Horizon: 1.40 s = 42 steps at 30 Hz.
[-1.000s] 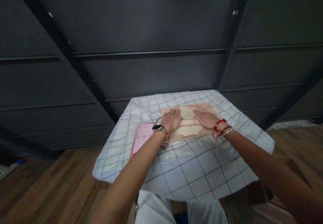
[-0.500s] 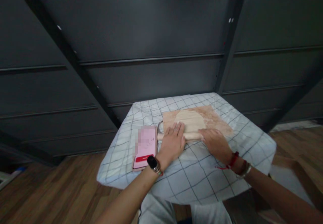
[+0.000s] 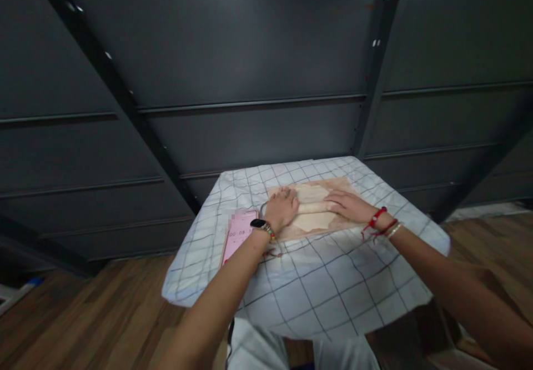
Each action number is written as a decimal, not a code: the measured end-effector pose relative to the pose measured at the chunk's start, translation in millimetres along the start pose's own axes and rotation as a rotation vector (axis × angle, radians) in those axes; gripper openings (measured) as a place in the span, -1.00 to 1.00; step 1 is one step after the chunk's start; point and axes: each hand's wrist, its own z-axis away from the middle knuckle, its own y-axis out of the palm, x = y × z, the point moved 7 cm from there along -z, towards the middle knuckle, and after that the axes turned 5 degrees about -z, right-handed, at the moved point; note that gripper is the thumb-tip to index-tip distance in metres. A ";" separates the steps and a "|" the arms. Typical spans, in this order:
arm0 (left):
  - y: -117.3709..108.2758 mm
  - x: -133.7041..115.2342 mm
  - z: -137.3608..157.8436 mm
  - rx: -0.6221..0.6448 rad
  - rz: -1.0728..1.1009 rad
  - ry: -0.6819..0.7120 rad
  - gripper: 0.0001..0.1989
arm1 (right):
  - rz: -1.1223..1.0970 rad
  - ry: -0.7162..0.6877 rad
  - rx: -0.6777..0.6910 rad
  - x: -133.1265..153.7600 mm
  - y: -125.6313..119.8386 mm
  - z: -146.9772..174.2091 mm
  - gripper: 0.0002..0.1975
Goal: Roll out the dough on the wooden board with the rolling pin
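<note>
A pale wooden rolling pin (image 3: 313, 208) lies crosswise over a flat, thin sheet of dough (image 3: 315, 224). On its left end rests my left hand (image 3: 282, 208), the fingers bent over the wood. My right hand (image 3: 352, 206) grips the opposite end, fingers around the pin and partly hiding it. Dough shows both beyond and in front of the pin. Beneath it is a brown, flour-dusted board (image 3: 339, 183).
A white checked cloth (image 3: 316, 281) covers the small table. Left of the board lies a pink-screened phone (image 3: 238, 234) with a timer display, partly behind my left forearm. Dark metal panels (image 3: 250, 42) rise behind the table, above a wooden floor (image 3: 120, 298).
Both hands have moved forward, away from me, taking the rolling pin from the near edge of the dough to about its middle. The left fingers are more bent than before.
</note>
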 end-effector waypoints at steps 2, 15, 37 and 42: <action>8.7 5.0 -15.5 0.047 0.012 0.003 -0.51 | -0.029 0.033 0.060 -11.5 7.1 -13.5 -0.68; 14.9 6.3 -26.4 0.095 -0.006 0.044 -0.46 | -0.035 0.328 0.160 -52.7 28.3 -53.6 -0.57; -1.1 -15.4 58.1 -0.038 0.030 0.034 -0.48 | 0.293 0.216 -0.056 63.1 20.8 39.0 -0.58; -3.5 -12.0 56.9 -0.084 0.037 0.052 -0.48 | 0.367 0.157 -0.039 68.3 11.3 36.5 -0.60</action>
